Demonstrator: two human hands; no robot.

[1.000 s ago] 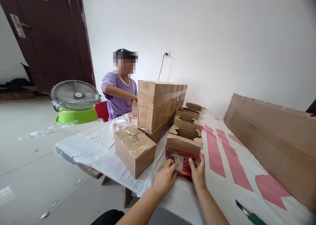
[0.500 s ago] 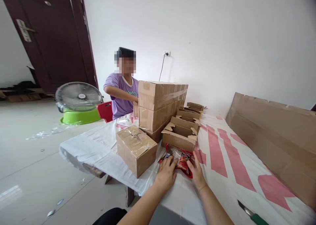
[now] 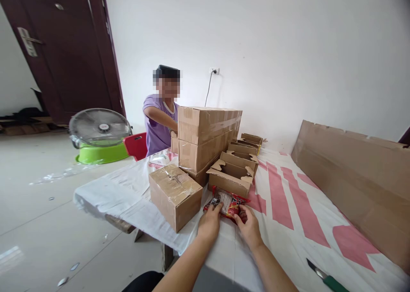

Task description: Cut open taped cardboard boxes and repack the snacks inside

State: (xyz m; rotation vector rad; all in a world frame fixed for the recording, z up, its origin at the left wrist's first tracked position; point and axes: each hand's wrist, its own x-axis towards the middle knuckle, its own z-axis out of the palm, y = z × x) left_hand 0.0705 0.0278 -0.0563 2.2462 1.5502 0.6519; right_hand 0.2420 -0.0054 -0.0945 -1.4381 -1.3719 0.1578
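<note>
A red plastic snack packet (image 3: 228, 204) with a clear window lies on the table in front of a small open cardboard box (image 3: 229, 184). My left hand (image 3: 210, 220) grips its left end, thumb and fingers bent over the film. At the right end, my right hand (image 3: 249, 228) pinches the packet, with some fingers curled and partly hidden. The box behind it has raised flaps. Left of my hands stands a closed, taped cardboard box (image 3: 175, 194).
Taped cartons (image 3: 205, 127) are stacked mid-table, and several open boxes (image 3: 241, 149) line up beside them. A green-handled knife (image 3: 325, 275) lies at front right with its blade showing. A large cardboard sheet (image 3: 349, 172) leans at right. A person in purple (image 3: 156, 123) sits across.
My right hand's fingers have gone from extended along the packet to curled in on its right end. The packet lies slightly flatter. The other person has leaned towards the cartons.
</note>
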